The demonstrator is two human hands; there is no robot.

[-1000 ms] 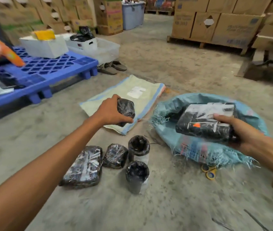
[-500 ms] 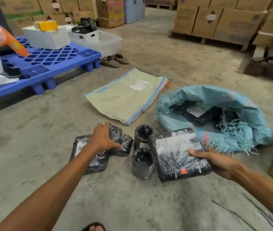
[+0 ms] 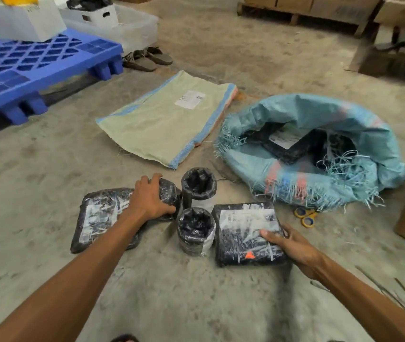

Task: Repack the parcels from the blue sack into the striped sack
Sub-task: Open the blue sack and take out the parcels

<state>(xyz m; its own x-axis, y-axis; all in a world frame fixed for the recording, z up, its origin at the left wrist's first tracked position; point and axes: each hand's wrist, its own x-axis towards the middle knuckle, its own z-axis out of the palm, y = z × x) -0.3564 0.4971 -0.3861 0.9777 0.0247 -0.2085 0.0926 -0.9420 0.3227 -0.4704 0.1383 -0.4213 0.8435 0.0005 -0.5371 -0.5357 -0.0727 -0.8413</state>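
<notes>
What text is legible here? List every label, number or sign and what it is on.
Nothing can be read.
On the striped sack, shipping label: too blurred.
On the flat parcel under the right hand, white label: printed lines, unreadable.
On the boxed parcel in the blue sack: label too blurred.
On the white box: side print too small.

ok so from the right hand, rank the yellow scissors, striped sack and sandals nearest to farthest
1. Yellow scissors, just beyond the right hand, at the blue sack's frayed edge.
2. Striped sack, flat on the floor, ahead and left.
3. Sandals, farthest back, beside the blue pallet.
</notes>
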